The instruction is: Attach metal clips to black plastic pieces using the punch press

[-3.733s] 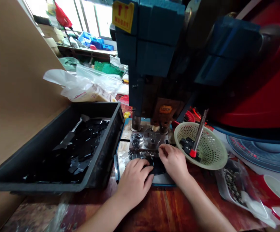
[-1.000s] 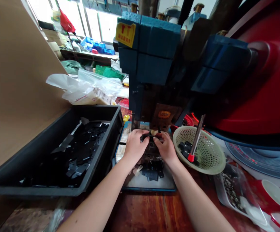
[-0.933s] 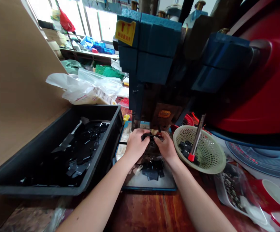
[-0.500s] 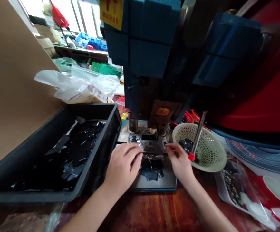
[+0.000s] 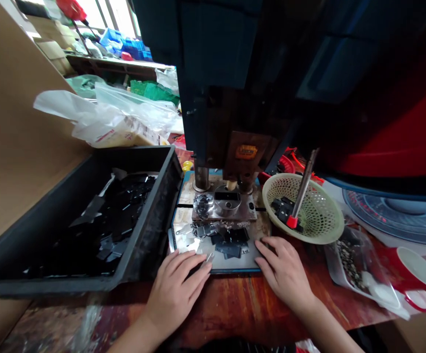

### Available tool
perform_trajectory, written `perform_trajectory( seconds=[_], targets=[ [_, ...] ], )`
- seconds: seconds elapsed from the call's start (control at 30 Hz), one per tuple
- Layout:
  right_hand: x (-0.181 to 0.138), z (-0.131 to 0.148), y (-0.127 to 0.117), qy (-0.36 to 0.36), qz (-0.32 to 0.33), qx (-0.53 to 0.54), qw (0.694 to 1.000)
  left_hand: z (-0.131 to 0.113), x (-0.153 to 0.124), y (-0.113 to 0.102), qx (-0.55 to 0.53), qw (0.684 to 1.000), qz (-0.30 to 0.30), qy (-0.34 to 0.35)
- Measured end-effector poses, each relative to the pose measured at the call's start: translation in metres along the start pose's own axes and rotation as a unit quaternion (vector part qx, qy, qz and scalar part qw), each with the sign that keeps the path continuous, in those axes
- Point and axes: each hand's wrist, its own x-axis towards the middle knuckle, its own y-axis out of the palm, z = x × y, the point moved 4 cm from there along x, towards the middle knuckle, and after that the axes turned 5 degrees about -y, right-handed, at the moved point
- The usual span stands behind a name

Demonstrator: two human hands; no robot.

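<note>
My left hand (image 5: 179,287) is at the front left corner of the press's base plate (image 5: 218,264), its thumb and forefinger closed on a small shiny metal piece (image 5: 210,258). My right hand (image 5: 285,268) rests at the plate's right front edge, fingers stretched out and nothing visible in them. Between the hands lies a small pile of flat black pieces (image 5: 231,245). Behind that pile, small metal parts (image 5: 201,229) are strewn along the front of the steel die block (image 5: 228,208). The blue press (image 5: 216,54) stands over the die.
At left stands a deep black bin (image 5: 150,235) of black pieces, beside a cardboard panel (image 5: 25,147). A pale green basket (image 5: 323,223) at right holds black parts and a red-tipped metal rod (image 5: 303,191). Further right are a tray of small parts (image 5: 350,269) and a red mug (image 5: 404,269).
Both hands have drawn back from the die toward the front edge of the plate. The right fingers have spread out. The view has tilted down slightly.
</note>
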Motion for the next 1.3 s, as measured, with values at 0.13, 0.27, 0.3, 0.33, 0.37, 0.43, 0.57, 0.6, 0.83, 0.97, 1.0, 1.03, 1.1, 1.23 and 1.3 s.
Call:
perform_trajectory(
  seconds=[0.13, 0.27, 0.3, 0.33, 0.37, 0.43, 0.57, 0.6, 0.83, 0.97, 1.0, 1.03, 1.1, 1.23, 1.3],
  targets=[
    [-0.023, 0.005, 0.002, -0.060, -0.035, 0.021, 0.997, 0.001, 0.003, -0.004, -0.070, 0.997, -0.022, -0.009],
    [-0.037, 0.012, 0.005, -0.066, -0.061, 0.050, 0.995, 0.007, 0.013, -0.008, -0.134, 0.987, -0.050, -0.079],
    [-0.035, 0.014, 0.006, -0.057, -0.062, 0.054, 0.995, 0.009, 0.016, -0.009, -0.152, 0.981, -0.057, -0.104],
    [-0.031, 0.015, 0.005, -0.046, -0.065, 0.057, 0.995, 0.010, 0.020, -0.010, -0.171, 0.975, -0.061, -0.127],
    [-0.024, 0.016, 0.003, -0.033, -0.070, 0.061, 0.995, 0.010, 0.025, -0.011, -0.189, 0.968, -0.065, -0.150],
    [0.000, 0.016, -0.002, -0.001, -0.089, 0.073, 0.993, 0.011, 0.035, -0.013, -0.221, 0.954, -0.070, -0.189],
    [0.070, 0.011, -0.011, 0.058, -0.132, 0.084, 0.986, 0.013, 0.061, -0.011, -0.265, 0.927, -0.072, -0.255],
    [0.088, 0.011, -0.011, 0.065, -0.139, 0.081, 0.985, 0.013, 0.067, -0.010, -0.272, 0.922, -0.070, -0.265],
    [0.147, 0.018, 0.005, 0.037, -0.144, 0.023, 0.989, 0.023, 0.090, -0.007, -0.307, 0.903, -0.075, -0.292],
    [0.139, 0.022, 0.005, -0.010, -0.133, 0.034, 0.991, 0.030, 0.094, 0.000, -0.322, 0.892, -0.071, -0.308],
    [0.137, 0.023, 0.003, -0.023, -0.129, 0.033, 0.991, 0.031, 0.095, 0.002, -0.327, 0.889, -0.070, -0.314],
    [0.135, 0.023, 0.002, -0.033, -0.125, 0.030, 0.991, 0.033, 0.097, 0.004, -0.331, 0.886, -0.070, -0.318],
    [0.133, 0.025, 0.000, -0.047, -0.116, 0.021, 0.992, 0.036, 0.102, 0.007, -0.334, 0.882, -0.077, -0.323],
    [0.132, 0.026, 0.000, -0.055, -0.101, 0.030, 0.993, 0.039, 0.114, 0.008, -0.330, 0.883, -0.087, -0.323],
    [0.131, 0.025, 0.002, -0.042, -0.105, 0.047, 0.993, 0.041, 0.118, 0.009, -0.327, 0.884, -0.087, -0.323]
  ],
)
